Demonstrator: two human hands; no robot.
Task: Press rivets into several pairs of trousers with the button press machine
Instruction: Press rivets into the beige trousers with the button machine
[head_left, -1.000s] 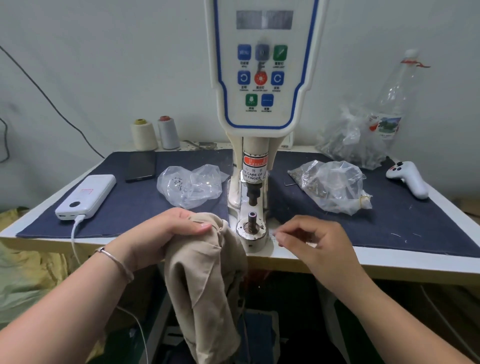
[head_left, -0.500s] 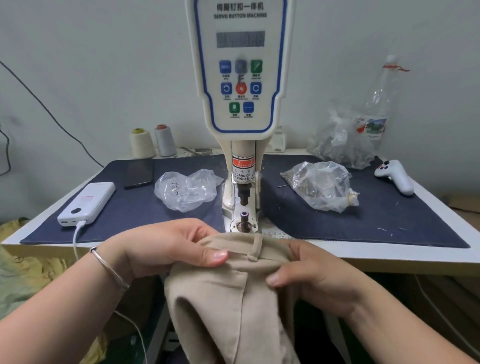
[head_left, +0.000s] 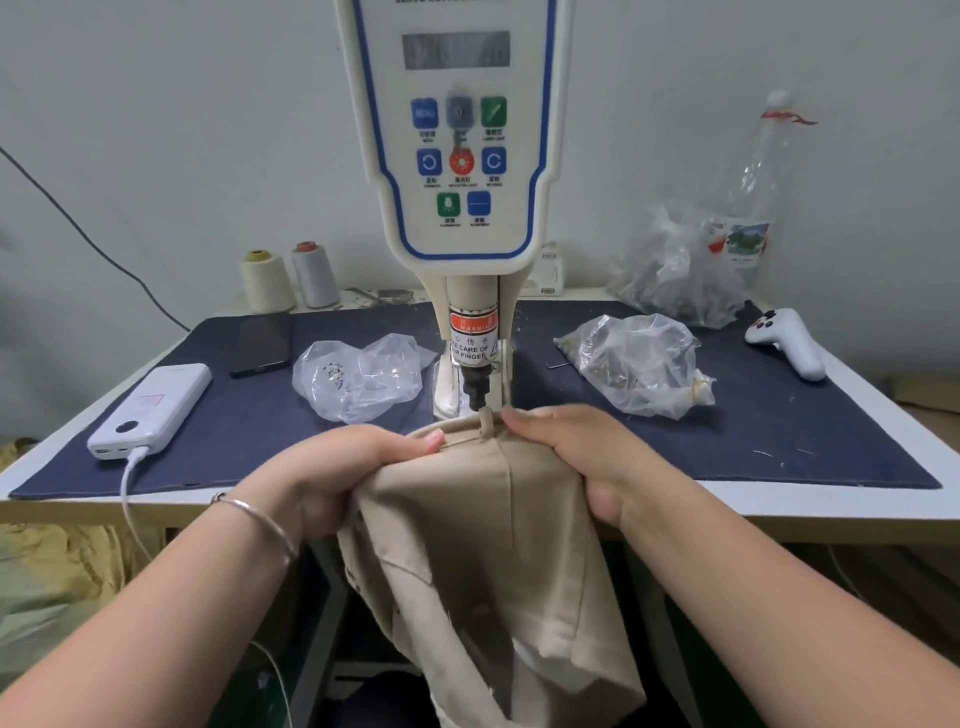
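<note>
Both hands hold the beige trousers (head_left: 483, 525) at the waistband, right under the punch (head_left: 476, 387) of the button press machine (head_left: 457, 156). Left hand (head_left: 343, 467) grip is closed on the waistband's left side, thumb on top of the fabric, fingers tucked under; a thin silver bracelet (head_left: 257, 514) sits on that wrist. Right hand (head_left: 576, 457) grip is closed on the right side of the waistband, fingers curled over the top edge just beside a belt loop (head_left: 485, 423). The belt loop sits directly below the punch tip, between the two hands. The rest of the trousers hangs down off the front edge of the desk (head_left: 831, 501). The lower die is hidden by the fabric. A dark blue cloth mat (head_left: 779, 431) covers the desk. Left of the machine: a crumpled clear plastic bag (head_left: 358, 376), a white power bank (head_left: 150, 410) with a white cable (head_left: 127, 488) plugged in, a black phone (head_left: 262, 343), and two thread cones (head_left: 285, 280) at the back. Right of the machine: a clear bag of small metal parts (head_left: 639, 364), a second bag (head_left: 675, 270) behind it, an empty plastic bottle (head_left: 753, 182), and a white handheld controller (head_left: 787, 343).
</note>
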